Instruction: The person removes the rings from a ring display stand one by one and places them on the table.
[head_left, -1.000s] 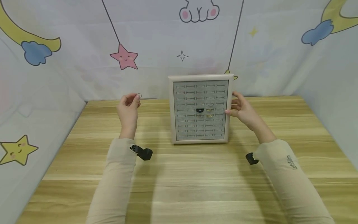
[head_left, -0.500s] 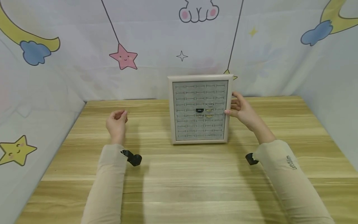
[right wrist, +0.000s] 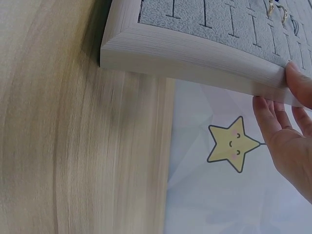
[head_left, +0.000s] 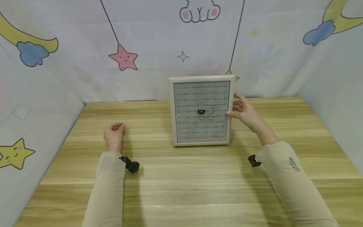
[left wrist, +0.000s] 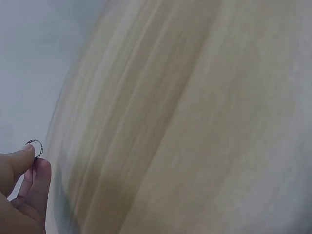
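Observation:
Between thumb and fingertips my left hand (head_left: 114,135) pinches a thin ring (left wrist: 41,147), over the left part of the table. At the right edge of a ring display board (head_left: 187,132), my right hand (head_left: 249,115) grips the pale frame, thumb on the front and fingers at the side and behind. The board stands upright, its grey padded face cut with rows of slots. Several rings sit in the middle slots, among them a black ring (head_left: 201,112) and a gold-coloured ring (head_left: 210,117). In the right wrist view, gold rings (right wrist: 284,15) show near the top.
The wooden table (head_left: 181,189) runs back to a printed cloth backdrop (head_left: 158,37) with stars and moons. Cloth also hangs at both sides. A small black camera (head_left: 131,166) is strapped at the left wrist, another black camera (head_left: 253,160) at the right.
My left hand has moved down, nearer and to the left with the ring, away from the board. My right hand and the board stay in place.

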The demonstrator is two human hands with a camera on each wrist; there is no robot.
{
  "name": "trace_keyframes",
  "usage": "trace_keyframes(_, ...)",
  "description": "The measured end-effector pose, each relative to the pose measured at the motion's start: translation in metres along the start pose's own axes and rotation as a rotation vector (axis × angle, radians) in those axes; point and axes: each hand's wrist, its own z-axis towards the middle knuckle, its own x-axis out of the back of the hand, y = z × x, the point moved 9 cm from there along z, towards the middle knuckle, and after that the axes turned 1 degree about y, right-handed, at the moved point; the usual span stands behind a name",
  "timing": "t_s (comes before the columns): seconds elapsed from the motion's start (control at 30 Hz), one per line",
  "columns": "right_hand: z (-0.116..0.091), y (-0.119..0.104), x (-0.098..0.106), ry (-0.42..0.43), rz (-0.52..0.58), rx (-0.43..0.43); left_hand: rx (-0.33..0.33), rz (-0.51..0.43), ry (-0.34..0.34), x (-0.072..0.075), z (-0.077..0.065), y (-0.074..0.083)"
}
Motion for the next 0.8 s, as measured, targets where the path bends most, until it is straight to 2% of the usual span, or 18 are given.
trace_keyframes(0.23, 0.0002, -0.0005, -0.0002, 0.003, -0.002, 0.006, 0.028, 0.069, -0.032, -0.0014, 0.0011, -0.0077)
trace_keyframes(0.57, 0.0009, -0.0002, 0.0002, 0.004, 0.01, 0.008, 0.007, 0.069, -0.015, -0.0029, 0.004, -0.0076)
trace_keyframes(0.8, 0.0007, 0.0005, -0.0003, 0.001, 0.018, -0.009, 0.014, 0.063, -0.033, -0.0036, 0.0036, -0.0082)
